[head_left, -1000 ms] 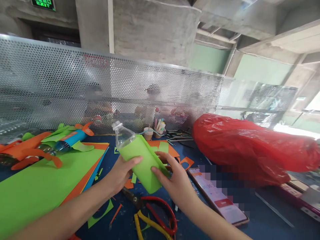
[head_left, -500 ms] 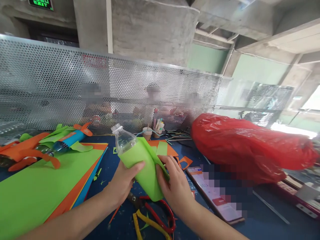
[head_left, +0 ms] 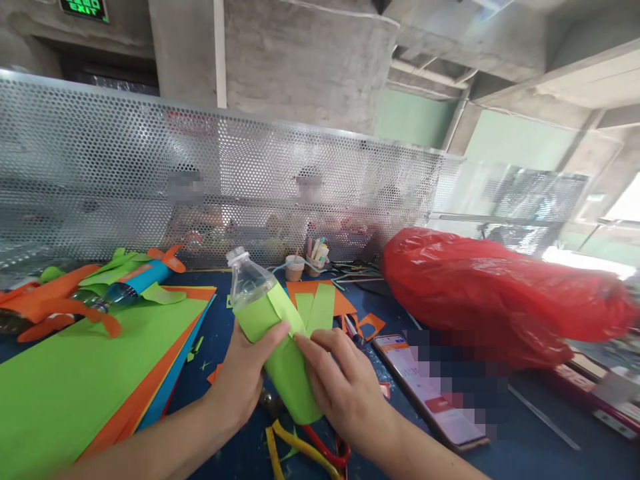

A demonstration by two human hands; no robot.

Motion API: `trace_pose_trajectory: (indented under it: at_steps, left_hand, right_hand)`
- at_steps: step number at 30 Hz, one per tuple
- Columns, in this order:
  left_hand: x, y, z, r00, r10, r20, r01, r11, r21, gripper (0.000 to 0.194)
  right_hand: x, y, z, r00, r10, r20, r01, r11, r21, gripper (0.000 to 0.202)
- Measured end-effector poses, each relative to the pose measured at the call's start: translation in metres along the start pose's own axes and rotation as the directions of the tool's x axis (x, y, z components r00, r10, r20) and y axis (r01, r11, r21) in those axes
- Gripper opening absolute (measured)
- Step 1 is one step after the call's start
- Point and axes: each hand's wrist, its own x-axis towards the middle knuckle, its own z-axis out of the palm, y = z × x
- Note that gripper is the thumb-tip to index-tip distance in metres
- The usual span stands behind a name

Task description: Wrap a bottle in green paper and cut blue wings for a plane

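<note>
A clear plastic bottle (head_left: 253, 280) tilts up to the left in front of me, its neck bare. Green paper (head_left: 293, 377) is wrapped around its body, with an overlapping edge along the upper side. My left hand (head_left: 245, 363) is closed around the wrapped bottle from the left, thumb pressing on the paper. On the other side, my right hand (head_left: 345, 377) grips the bottle and presses the paper's edge with its fingertips. Below the bottle lie scissors with red handles (head_left: 325, 447) and a yellow-handled tool (head_left: 300, 447), partly hidden.
Stacked coloured paper (head_left: 100, 353) lies at left, topped by bottle craft models (head_left: 135, 280). Orange paper (head_left: 345, 303) and a marker (head_left: 351, 327) lie behind my right hand. A phone (head_left: 430, 393) and red plastic bag (head_left: 500, 287) are at right. A perforated metal screen (head_left: 270, 160) stands behind.
The loose flap of green paper now lies flat against the bottle. My right fingers have moved left onto its edge, uncovering the marker behind them.
</note>
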Motion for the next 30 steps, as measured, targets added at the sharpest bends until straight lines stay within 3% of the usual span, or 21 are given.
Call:
trace_pose_trajectory:
  at_steps: [5, 10, 14, 19, 23, 25, 28, 30]
  left_hand:
    - [0.006, 0.003, 0.000, 1.000, 0.010, 0.014, -0.011, 1.000, 0.014, 0.061]
    - [0.009, 0.003, -0.002, 1.000, 0.010, 0.002, -0.010, 0.995, 0.098, 0.053]
    - [0.012, -0.001, -0.008, 0.996, 0.024, 0.085, -0.033, 0.993, 0.116, 0.051]
    - [0.014, -0.003, -0.011, 0.993, 0.046, 0.105, -0.062, 0.986, 0.157, 0.058]
    - [0.013, -0.001, -0.008, 0.995, 0.085, 0.053, -0.094, 0.973, 0.210, 0.060]
    - [0.014, -0.001, -0.006, 0.993, 0.118, 0.016, -0.118, 0.966, 0.230, 0.054]
    - [0.017, -0.003, -0.004, 0.987, 0.154, -0.037, -0.141, 0.961, 0.239, 0.046]
    - [0.020, -0.005, -0.004, 0.984, 0.167, -0.053, -0.151, 0.961, 0.234, 0.045]
  right_hand:
    - [0.008, -0.005, -0.002, 0.977, 0.215, -0.012, -0.208, 0.958, 0.197, 0.022]
    - [0.011, -0.007, 0.000, 0.897, 0.432, 0.088, -0.434, 0.828, 0.354, 0.015]
    - [0.012, -0.005, 0.006, 0.825, 0.538, 0.173, -0.551, 0.699, 0.457, 0.011]
    - [0.010, -0.007, 0.013, 0.788, 0.570, 0.235, -0.585, 0.572, 0.575, 0.019]
    - [0.006, -0.014, 0.014, 0.803, 0.564, 0.194, -0.552, 0.580, 0.599, 0.015]
    - [0.006, -0.016, 0.014, 0.788, 0.588, 0.181, -0.561, 0.566, 0.603, 0.004]
    - [0.008, -0.015, 0.014, 0.753, 0.630, 0.190, -0.590, 0.517, 0.620, 0.007]
    - [0.009, -0.014, 0.014, 0.766, 0.618, 0.177, -0.579, 0.545, 0.607, 0.006]
